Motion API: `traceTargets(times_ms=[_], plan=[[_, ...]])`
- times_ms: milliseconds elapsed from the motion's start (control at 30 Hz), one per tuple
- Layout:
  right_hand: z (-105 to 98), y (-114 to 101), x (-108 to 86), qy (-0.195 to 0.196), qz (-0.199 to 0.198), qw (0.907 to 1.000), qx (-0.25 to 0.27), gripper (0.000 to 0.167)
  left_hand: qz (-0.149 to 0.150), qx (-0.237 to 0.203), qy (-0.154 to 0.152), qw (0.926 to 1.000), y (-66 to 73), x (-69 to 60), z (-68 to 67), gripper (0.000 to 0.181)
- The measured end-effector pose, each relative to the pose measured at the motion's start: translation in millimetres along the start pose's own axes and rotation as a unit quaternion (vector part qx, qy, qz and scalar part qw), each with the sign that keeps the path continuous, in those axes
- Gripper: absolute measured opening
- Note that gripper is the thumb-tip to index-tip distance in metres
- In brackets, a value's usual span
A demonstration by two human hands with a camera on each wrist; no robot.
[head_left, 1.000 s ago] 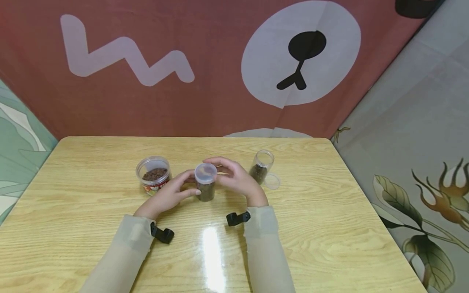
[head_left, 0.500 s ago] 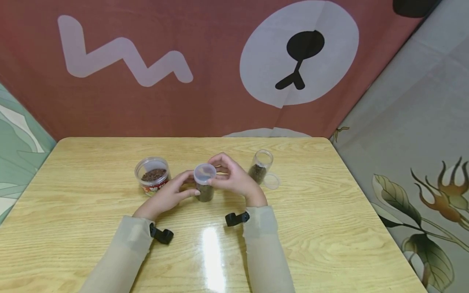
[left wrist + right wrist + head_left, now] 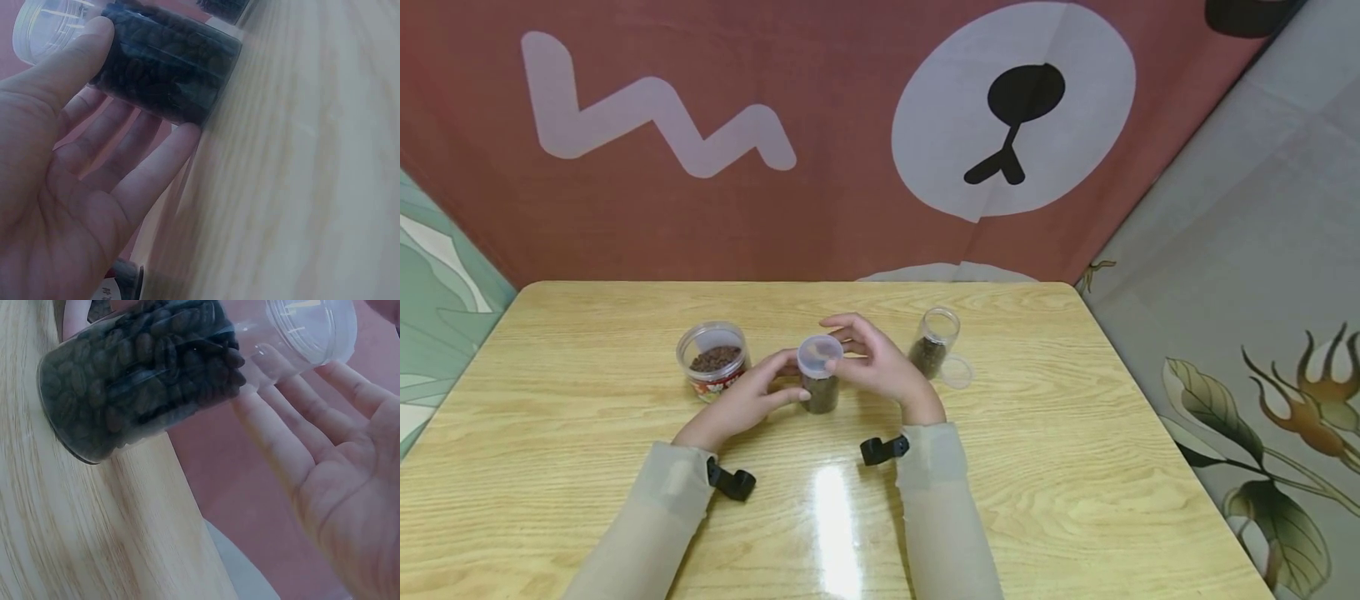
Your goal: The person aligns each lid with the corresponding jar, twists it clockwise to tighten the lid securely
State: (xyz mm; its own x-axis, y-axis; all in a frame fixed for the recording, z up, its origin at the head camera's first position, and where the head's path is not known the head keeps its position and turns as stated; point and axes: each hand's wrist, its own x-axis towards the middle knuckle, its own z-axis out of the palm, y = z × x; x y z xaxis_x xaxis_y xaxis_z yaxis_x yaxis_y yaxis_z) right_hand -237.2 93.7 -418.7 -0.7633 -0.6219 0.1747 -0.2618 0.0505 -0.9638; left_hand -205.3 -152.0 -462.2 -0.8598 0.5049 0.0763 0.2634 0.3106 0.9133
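Observation:
A clear jar (image 3: 144, 375) part-filled with dark coffee beans stands upright on the table, with a translucent lid (image 3: 817, 354) on top. My left hand (image 3: 758, 393) holds the jar's side, thumb on the near side and fingers reaching round the far side; the left wrist view shows the thumb on the clear wall (image 3: 169, 62). At the lid's right edge is my right hand (image 3: 880, 364). Its thumb lies over the lid, and its long fingers are fairly straight along the far side in the right wrist view. Whether the thumb presses down is hard to tell.
An open wide tub (image 3: 713, 367) with brown pieces stands left of my left hand. Behind my right hand, an open clear jar (image 3: 934, 337) holds dark contents, and a loose clear lid (image 3: 957, 372) lies beside it. The wooden table (image 3: 1060, 467) meets a printed cloth at its back.
My right hand has shifted slightly around the lid: its thumb came onto the lid, and the index finger moved back, then stretched out again. My left hand and the jar have stayed put.

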Motion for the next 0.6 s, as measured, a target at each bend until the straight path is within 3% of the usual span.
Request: traceTargets(times_ms=[200,600], plan=[[-2.3,1.1,-1.2,-0.013,-0.023,0.9996,-0.003,0.047,-0.004,0.000,0.003,1.0000,-0.2,-0.7,0.0,0.059],[-2.1,0.1,-3.2,-0.012,-0.015,0.9995,0.024,0.041,-0.005,-0.009,-0.001,0.9999,1.7,-1.2,-0.5,0.059]])
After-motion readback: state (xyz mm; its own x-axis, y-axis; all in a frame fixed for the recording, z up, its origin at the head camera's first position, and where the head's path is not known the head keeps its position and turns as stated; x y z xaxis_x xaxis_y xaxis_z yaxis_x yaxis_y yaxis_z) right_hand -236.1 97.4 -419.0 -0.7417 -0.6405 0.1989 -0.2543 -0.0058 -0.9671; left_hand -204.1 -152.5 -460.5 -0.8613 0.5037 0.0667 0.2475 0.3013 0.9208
